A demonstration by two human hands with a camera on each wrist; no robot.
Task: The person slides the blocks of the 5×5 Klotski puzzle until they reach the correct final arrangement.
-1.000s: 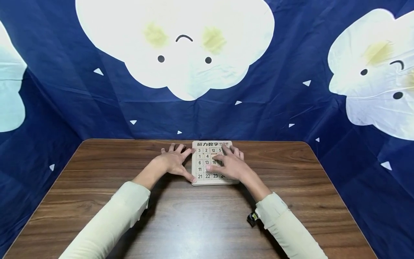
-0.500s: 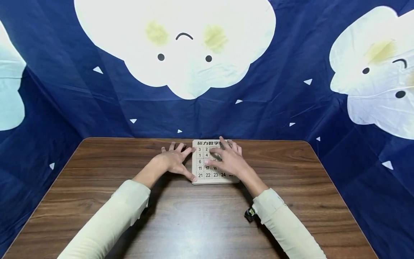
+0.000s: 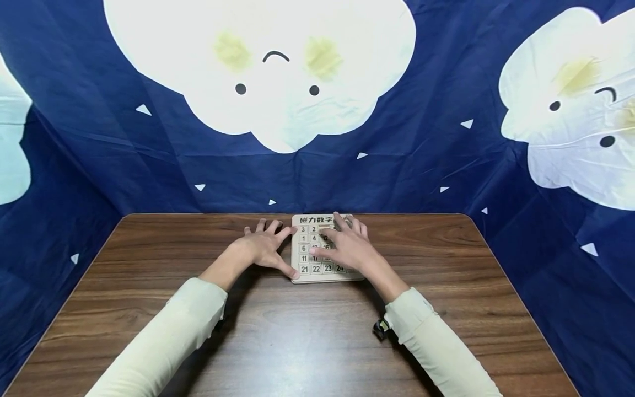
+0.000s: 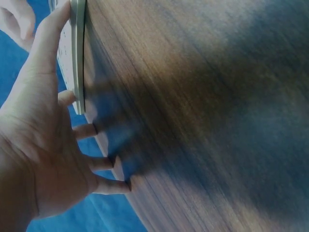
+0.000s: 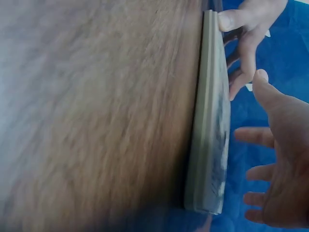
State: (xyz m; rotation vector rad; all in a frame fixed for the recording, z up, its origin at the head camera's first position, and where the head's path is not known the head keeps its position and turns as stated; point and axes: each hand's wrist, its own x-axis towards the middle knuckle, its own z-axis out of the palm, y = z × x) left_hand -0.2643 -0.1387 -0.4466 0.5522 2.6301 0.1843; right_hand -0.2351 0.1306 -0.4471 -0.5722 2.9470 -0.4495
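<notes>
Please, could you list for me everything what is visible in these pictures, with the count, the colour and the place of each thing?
Magnetic number puzzle: 1, beige, at the table's far edge
Number tiles: many, some hidden, beige with dark numerals, in the puzzle
Table: 1, brown wood grain, under the puzzle
Backdrop: dark blue cloth, behind and beside the table
Cloud prints: 3 in head view, white, on the backdrop
Triangle prints: 9 in head view, white, on the backdrop
Small device: 1, mostly black, at the right cuff
Sleeves: 2, pale, on the forearms
Left grip: 1, bare hand, at the puzzle's left edge
Right grip: 1, bare hand, over the tiles
</notes>
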